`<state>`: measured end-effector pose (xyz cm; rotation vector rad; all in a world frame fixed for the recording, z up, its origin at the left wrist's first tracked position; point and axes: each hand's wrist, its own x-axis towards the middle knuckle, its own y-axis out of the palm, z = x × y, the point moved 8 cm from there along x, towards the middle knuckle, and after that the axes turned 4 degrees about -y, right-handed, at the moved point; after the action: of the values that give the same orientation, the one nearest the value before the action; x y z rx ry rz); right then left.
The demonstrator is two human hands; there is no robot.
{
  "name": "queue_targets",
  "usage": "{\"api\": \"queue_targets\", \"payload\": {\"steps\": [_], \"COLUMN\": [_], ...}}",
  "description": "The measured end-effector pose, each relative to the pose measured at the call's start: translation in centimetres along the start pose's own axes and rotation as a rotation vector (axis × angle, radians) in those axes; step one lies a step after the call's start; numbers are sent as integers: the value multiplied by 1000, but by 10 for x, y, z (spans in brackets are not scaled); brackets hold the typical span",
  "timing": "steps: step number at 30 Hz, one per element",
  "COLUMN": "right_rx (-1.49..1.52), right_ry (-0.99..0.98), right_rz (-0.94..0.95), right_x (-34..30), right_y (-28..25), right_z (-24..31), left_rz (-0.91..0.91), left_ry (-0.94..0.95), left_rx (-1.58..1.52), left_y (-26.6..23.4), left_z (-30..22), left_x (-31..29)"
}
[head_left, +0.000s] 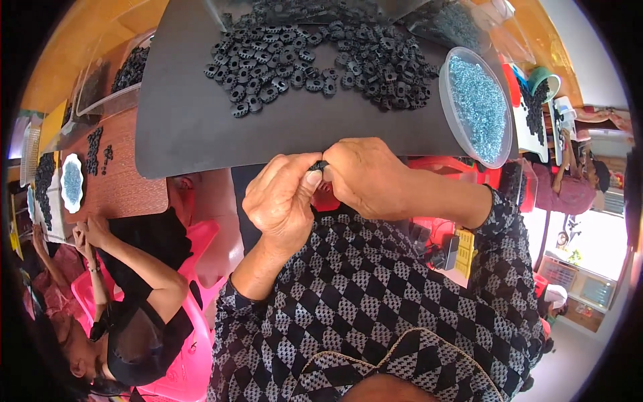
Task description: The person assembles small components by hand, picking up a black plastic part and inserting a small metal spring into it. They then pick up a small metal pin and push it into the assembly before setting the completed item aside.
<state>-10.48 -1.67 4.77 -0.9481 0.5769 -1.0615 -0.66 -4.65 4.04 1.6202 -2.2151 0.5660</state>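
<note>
A: Where are your hands right now?

B: Your left hand (281,197) and your right hand (365,175) meet just in front of your chest, over the near edge of the dark grey flat board (187,127). Between the thumbs and forefingers of both you pinch one small black toothed plastic ring (319,165); only a sliver of it shows between your fingertips.

A: So both hands are closed on it?

B: Yes, both are clenched around that one piece, left thumb pressing from below, right fingers curled over the top. Whether anything else sits inside the grip you cannot tell, since your fingers cover it.

A: What lies on the board?

B: A wide heap of matching black toothed rings (321,63) spreads across its far half, well apart from your hands. At the board's right edge stands a round clear plastic tub of tiny pale blue metal parts (477,100), near your right hand but not touching it.

A: And around you?

B: To your left, a person in black on a pink plastic chair (194,348) has both hands raised together beside a brown wooden table (127,187). On it sit a small scalloped white dish of blue parts (72,181) and more black pieces. Your sleeves carry a black-and-grey diamond pattern.
</note>
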Motion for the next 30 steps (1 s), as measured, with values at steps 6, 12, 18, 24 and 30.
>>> {"api": "queue_targets", "payload": {"steps": [6, 12, 18, 24, 30], "right_rx": [17, 71, -19, -112, -276], "right_ry": [12, -44, -21, -102, -139], "right_rz": [-13, 97, 115, -183, -312], "right_x": [1, 3, 6, 4, 4], "right_y": [2, -1, -5, -16, -16], "right_z": [-7, -11, -14, 1, 13], "left_rz": [-3, 60, 55, 32, -23], "left_ry": [5, -64, -87, -249, -473], "left_rx": [16, 28, 54, -48, -261], "left_y": [0, 1, -1, -4, -1], "left_z": [5, 13, 16, 25, 45], "left_x": [-4, -2, -1, -2, -11]}}
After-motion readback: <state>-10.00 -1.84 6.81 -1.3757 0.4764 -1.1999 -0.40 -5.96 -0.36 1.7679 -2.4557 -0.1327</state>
